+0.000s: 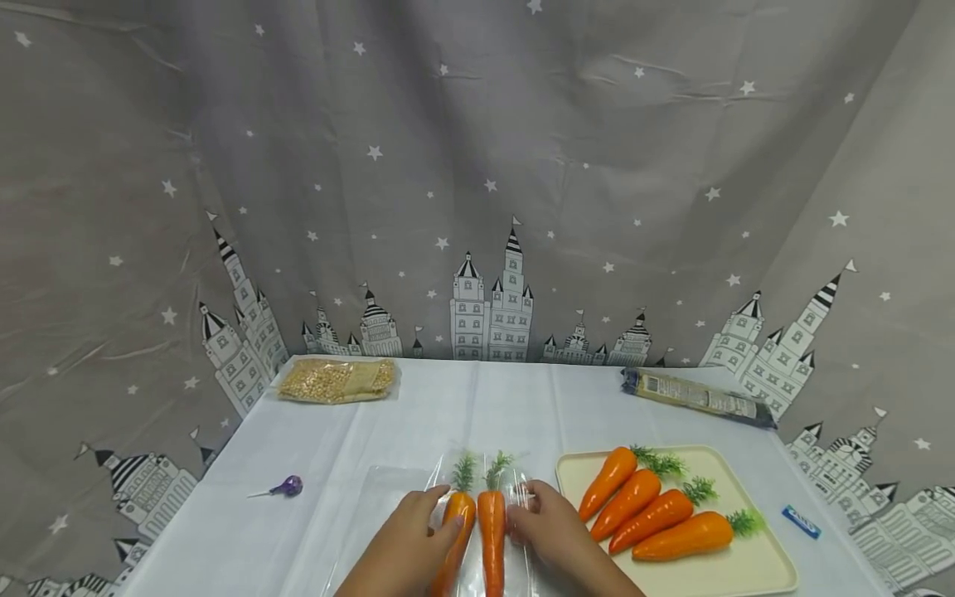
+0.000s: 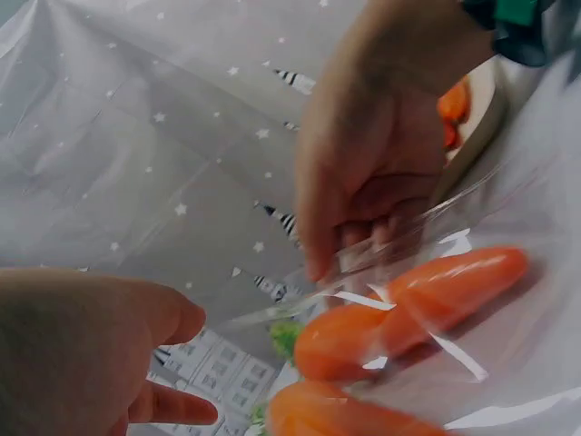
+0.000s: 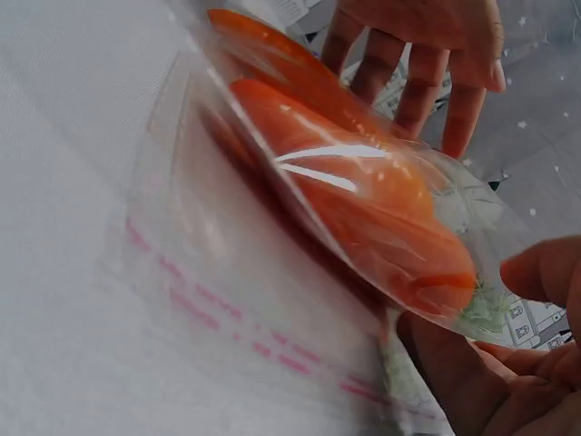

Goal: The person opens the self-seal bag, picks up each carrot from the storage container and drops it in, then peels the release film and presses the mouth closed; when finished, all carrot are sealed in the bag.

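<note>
Two orange toy carrots (image 1: 492, 531) with green tops lie side by side inside a clear plastic bag (image 1: 388, 497) at the near middle of the white table. My left hand (image 1: 418, 535) rests with straight fingers on the left carrot (image 1: 458, 518) through the plastic. My right hand (image 1: 540, 518) pinches the bag's edge beside the right carrot. The left wrist view shows the right hand (image 2: 381, 163) gripping the clear film above the carrots (image 2: 454, 291). In the right wrist view the bagged carrots (image 3: 363, 200) fill the middle, with the left hand (image 3: 427, 45) spread behind them.
A cream tray (image 1: 753, 572) at the right holds several more carrots (image 1: 649, 514). A packet of grains (image 1: 337, 381) lies at the back left, a dark packet (image 1: 697, 396) at the back right. A purple lollipop (image 1: 287, 487) lies left, a small blue item (image 1: 801, 521) far right. Grey starred curtains surround the table.
</note>
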{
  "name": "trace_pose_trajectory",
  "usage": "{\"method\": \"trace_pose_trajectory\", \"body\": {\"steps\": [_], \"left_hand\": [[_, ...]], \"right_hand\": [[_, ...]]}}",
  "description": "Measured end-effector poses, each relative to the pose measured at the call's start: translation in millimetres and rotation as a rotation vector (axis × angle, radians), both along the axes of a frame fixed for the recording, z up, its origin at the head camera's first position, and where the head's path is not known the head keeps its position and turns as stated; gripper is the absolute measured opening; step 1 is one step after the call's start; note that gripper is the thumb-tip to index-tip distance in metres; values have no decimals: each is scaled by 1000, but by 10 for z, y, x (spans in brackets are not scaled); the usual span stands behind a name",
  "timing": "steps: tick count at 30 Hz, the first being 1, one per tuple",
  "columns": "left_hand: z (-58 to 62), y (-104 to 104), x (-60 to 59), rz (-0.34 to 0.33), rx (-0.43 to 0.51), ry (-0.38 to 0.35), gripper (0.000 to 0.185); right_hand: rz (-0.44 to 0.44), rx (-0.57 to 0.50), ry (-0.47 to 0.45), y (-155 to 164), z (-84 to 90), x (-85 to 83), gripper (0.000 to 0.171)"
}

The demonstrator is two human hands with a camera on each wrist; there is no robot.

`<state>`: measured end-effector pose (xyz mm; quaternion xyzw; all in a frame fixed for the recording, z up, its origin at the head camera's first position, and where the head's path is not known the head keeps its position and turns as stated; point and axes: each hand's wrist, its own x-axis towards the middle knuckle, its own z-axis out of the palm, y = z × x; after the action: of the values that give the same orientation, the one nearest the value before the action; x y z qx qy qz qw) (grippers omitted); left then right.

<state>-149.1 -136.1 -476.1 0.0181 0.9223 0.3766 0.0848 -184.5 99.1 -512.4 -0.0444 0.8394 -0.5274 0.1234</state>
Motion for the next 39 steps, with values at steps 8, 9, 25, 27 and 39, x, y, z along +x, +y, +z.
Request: {"method": "trace_pose_trajectory", "body": {"steps": [8, 9, 25, 27, 39], "left_hand": [[-156, -184, -334, 198, 34, -16, 54], [-184, -203, -365, 210, 62, -25, 54], [-516, -199, -445, 336, 171, 70, 16], [-521, -199, -447, 335, 190, 67, 14], [-447, -212, -449, 345, 287, 96, 15]], "right_hand": [[-135, -114, -48, -87, -75, -11, 38], [-146, -129, -55, -101, -83, -11, 36], [-226, -196, -44, -120, -156, 13, 11], [-243, -190, -40, -119, -157, 10, 11], [-267, -358, 1, -40, -165, 14, 20]]}}
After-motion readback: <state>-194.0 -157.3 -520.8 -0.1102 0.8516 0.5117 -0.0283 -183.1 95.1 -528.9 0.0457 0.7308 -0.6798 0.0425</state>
